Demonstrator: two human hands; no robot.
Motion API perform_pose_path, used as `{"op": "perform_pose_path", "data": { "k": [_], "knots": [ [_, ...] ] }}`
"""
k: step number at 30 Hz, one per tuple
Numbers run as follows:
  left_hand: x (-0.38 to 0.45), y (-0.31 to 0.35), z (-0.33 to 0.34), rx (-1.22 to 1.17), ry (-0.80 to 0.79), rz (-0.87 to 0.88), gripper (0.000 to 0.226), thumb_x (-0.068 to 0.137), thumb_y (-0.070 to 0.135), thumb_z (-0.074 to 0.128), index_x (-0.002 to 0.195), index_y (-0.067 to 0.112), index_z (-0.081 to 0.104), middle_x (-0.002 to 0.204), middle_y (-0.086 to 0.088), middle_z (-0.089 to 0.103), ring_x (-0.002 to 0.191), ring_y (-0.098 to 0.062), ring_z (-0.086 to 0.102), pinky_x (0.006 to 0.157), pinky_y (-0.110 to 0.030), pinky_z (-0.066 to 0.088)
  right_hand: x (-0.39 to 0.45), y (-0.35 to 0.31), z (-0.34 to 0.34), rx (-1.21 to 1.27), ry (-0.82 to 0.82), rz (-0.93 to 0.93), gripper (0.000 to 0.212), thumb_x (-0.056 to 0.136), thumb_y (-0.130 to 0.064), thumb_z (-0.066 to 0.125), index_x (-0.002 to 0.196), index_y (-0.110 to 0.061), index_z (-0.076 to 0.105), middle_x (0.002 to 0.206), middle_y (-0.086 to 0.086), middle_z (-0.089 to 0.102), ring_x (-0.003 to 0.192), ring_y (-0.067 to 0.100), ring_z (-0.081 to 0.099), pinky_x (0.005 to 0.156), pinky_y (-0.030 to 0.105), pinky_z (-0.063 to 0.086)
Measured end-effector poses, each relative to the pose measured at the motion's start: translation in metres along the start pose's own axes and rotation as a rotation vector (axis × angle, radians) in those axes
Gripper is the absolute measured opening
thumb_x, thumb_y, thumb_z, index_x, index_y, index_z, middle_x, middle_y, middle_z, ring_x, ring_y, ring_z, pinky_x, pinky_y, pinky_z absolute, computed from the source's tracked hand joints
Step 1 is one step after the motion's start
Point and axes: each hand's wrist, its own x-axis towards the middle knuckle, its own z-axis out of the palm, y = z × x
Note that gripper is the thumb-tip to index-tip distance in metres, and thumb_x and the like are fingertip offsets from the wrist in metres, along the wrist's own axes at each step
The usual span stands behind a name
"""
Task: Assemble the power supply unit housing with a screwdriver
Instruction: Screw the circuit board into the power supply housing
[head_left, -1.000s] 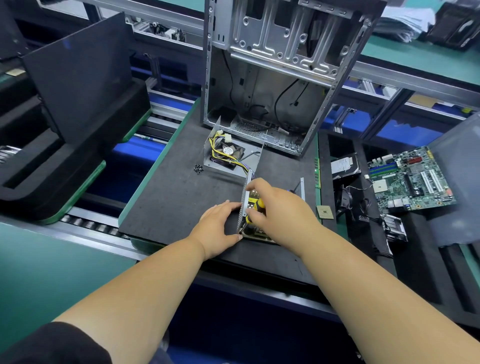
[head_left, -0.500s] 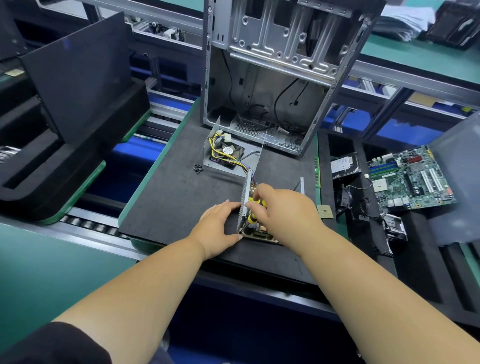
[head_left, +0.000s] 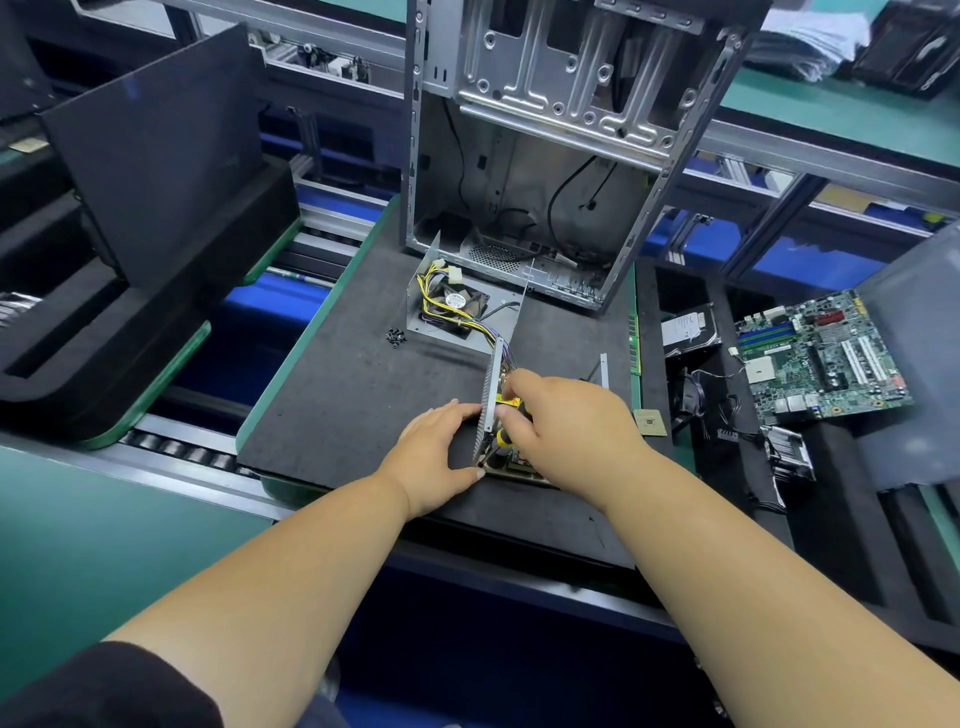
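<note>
Yellow-handled screwdriver gripped in right hand, inside housing near mat's front edge; left hand pressing housing wall, fingers straight.

Single head view looks forward and down, close over the workbench

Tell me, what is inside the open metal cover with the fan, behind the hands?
Inside the open metal cover lies a black fan with a round label, crossed by yellow and black wires ending in white connectors. What lies under the fan is hidden.
</note>
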Motion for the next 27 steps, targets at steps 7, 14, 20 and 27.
{"op": "perform_pose_path", "data": {
  "k": [7, 14, 20, 27],
  "knots": [
    [0.000, 0.000, 0.000, 0.005, 0.000, -0.003, 0.076, 0.079, 0.033, 0.074, 0.144, 0.034, 0.036, 0.152, 0.004, 0.038, 0.148, -0.010, 0.015, 0.121, -0.038, 0.016, -0.001, -0.003, -0.006, 0.079, 0.001, -0.049, 0.029, 0.098, -0.039, 0.045, 0.122, -0.023, 0.045, 0.103, -0.002, 0.067, 0.088, 0.028, 0.061, 0.061, 0.035, 0.044],
    [0.000, -0.001, 0.000, 0.004, -0.007, -0.015, 0.073, 0.078, 0.034, 0.073, 0.142, 0.036, 0.037, 0.152, 0.004, 0.038, 0.148, -0.009, 0.015, 0.120, -0.037, 0.017, 0.000, -0.006, -0.008, -0.059, -0.054, 0.006, 0.039, 0.101, -0.055, 0.033, 0.104, -0.020, 0.051, 0.089, -0.002, 0.067, 0.084, 0.027, 0.062, 0.060, 0.033, 0.042],
    [-0.001, 0.001, -0.001, -0.006, 0.008, -0.006, 0.078, 0.078, 0.033, 0.075, 0.144, 0.038, 0.034, 0.152, 0.003, 0.037, 0.148, -0.009, 0.015, 0.120, -0.034, 0.017, -0.002, -0.005, -0.014, 0.051, -0.130, -0.035, 0.022, 0.100, -0.038, 0.045, 0.104, -0.017, 0.049, 0.097, 0.002, 0.065, 0.083, 0.027, 0.055, 0.063, 0.036, 0.039],
    [-0.004, 0.006, -0.002, -0.011, 0.017, -0.010, 0.078, 0.079, 0.030, 0.074, 0.145, 0.038, 0.034, 0.154, 0.005, 0.035, 0.147, -0.009, 0.015, 0.118, -0.028, 0.013, 0.003, -0.007, -0.005, 0.012, -0.110, 0.032, 0.030, 0.100, -0.044, 0.046, 0.099, -0.015, 0.046, 0.081, 0.001, 0.058, 0.076, 0.029, 0.056, 0.060, 0.035, 0.038]
  ]
}}
